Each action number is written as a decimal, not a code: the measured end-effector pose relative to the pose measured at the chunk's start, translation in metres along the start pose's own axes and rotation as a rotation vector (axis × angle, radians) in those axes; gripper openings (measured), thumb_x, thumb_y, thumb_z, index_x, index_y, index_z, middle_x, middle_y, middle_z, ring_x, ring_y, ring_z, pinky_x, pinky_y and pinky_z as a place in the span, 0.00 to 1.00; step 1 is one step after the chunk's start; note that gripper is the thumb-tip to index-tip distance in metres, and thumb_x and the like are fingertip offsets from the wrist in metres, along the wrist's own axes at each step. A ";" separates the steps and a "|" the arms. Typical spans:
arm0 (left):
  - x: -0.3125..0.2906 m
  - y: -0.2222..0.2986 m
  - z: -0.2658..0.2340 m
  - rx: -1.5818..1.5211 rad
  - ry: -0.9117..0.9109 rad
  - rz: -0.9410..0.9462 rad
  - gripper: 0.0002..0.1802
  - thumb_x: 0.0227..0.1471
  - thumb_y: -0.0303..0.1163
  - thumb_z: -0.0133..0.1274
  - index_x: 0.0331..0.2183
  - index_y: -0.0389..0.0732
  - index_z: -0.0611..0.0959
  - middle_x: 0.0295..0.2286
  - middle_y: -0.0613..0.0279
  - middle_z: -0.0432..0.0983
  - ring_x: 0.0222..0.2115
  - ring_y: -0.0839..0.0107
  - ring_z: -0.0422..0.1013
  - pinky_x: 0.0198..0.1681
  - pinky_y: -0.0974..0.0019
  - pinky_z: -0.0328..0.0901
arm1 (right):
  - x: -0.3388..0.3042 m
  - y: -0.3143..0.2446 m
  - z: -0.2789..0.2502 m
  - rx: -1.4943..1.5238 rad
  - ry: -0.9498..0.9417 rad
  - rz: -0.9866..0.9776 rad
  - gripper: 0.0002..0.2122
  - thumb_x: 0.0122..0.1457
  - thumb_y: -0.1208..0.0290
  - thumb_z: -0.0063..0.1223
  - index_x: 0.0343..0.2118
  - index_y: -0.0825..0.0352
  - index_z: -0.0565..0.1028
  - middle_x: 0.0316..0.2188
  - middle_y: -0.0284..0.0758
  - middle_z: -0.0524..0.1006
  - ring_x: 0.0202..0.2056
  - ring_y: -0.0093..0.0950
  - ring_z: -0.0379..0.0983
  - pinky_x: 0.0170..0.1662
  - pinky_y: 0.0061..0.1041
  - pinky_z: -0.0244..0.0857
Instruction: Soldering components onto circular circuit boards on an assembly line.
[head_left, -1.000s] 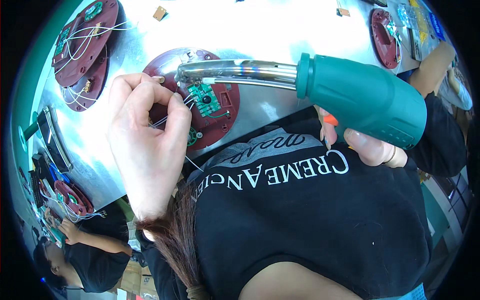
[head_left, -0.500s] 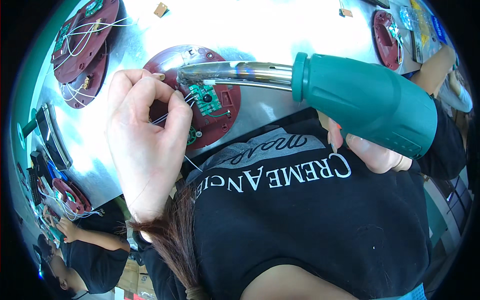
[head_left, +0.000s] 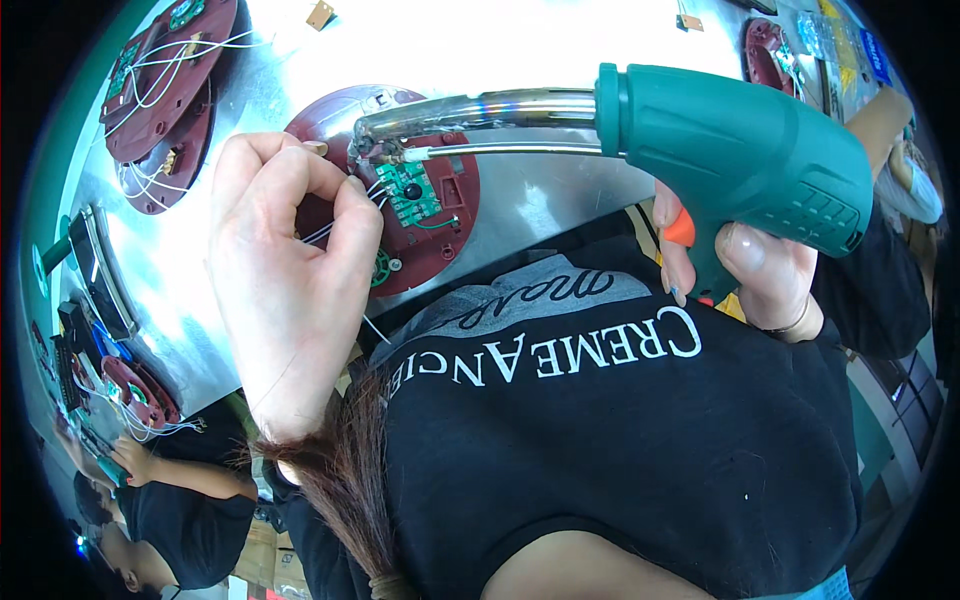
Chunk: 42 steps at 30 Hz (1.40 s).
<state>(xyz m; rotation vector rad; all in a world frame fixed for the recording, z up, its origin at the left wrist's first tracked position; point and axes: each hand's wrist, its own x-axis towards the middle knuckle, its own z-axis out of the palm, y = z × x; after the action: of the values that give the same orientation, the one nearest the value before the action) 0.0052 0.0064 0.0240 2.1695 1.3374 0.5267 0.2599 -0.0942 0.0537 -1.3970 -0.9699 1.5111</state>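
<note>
My right hand point(head_left: 775, 270) grips the handle of a green soldering gun point(head_left: 730, 150), fingers near its orange trigger point(head_left: 680, 228). The gun's metal barrel points left, with a thin solder feed tube point(head_left: 520, 149) below it. Its tip is close to the upper left corner of a small green circuit board point(head_left: 412, 190), in a round dark-red plastic housing point(head_left: 455, 235) on the table. My left hand point(head_left: 285, 260) is closed in a pinch at white wires point(head_left: 318, 235) beside the board, just left of the tip. The exact contact at the tip is hard to make out.
Similar dark-red housings with white wires point(head_left: 165, 95) are stacked at the far left; another housing point(head_left: 768, 58) lies far right. Small tan pieces point(head_left: 320, 15) sit on the metal table's far side. Co-workers' arms point(head_left: 185, 470) show at lower left and right.
The soldering gun has tilted and shifted slightly, its rear end lower and its barrel higher; the feed tube and orange trigger show more plainly. My left hand has hardly moved.
</note>
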 end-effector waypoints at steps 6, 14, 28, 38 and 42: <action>0.000 0.001 0.000 -0.012 0.013 0.024 0.06 0.38 0.19 0.55 0.21 0.35 0.73 0.25 0.60 0.66 0.27 0.67 0.66 0.31 0.68 0.63 | -0.003 -0.002 -0.005 -0.016 -0.008 0.068 0.27 0.54 0.60 0.53 0.50 0.76 0.63 0.30 0.42 0.71 0.16 0.25 0.68 0.20 0.22 0.67; 0.001 0.003 -0.001 0.011 0.001 0.010 0.06 0.38 0.20 0.55 0.20 0.36 0.73 0.25 0.61 0.66 0.27 0.67 0.66 0.31 0.68 0.63 | -0.002 -0.002 -0.001 -0.029 -0.012 -0.018 0.28 0.54 0.57 0.52 0.51 0.77 0.63 0.32 0.42 0.71 0.16 0.25 0.68 0.20 0.22 0.66; 0.000 0.003 -0.003 0.035 0.010 0.023 0.06 0.38 0.20 0.55 0.20 0.36 0.73 0.25 0.60 0.66 0.27 0.66 0.66 0.31 0.67 0.63 | -0.006 0.000 -0.006 -0.213 -0.166 -0.156 0.28 0.55 0.56 0.51 0.50 0.77 0.63 0.33 0.42 0.71 0.17 0.24 0.68 0.20 0.22 0.66; 0.000 0.004 -0.002 0.009 0.013 0.011 0.05 0.39 0.20 0.55 0.20 0.35 0.73 0.25 0.60 0.67 0.26 0.67 0.66 0.30 0.68 0.63 | -0.009 -0.001 -0.007 -0.233 -0.187 -0.166 0.28 0.55 0.56 0.50 0.50 0.77 0.63 0.34 0.41 0.71 0.18 0.24 0.68 0.21 0.22 0.66; 0.002 0.004 -0.002 0.015 0.012 0.035 0.05 0.39 0.20 0.55 0.20 0.35 0.73 0.25 0.60 0.67 0.26 0.67 0.66 0.30 0.68 0.63 | -0.009 -0.002 -0.007 -0.223 -0.177 -0.150 0.28 0.55 0.56 0.50 0.49 0.77 0.63 0.34 0.41 0.71 0.18 0.24 0.68 0.21 0.22 0.66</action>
<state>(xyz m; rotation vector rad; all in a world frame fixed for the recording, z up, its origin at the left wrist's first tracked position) 0.0072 0.0075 0.0281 2.2093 1.3156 0.5449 0.2670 -0.1017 0.0577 -1.3247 -1.3582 1.4664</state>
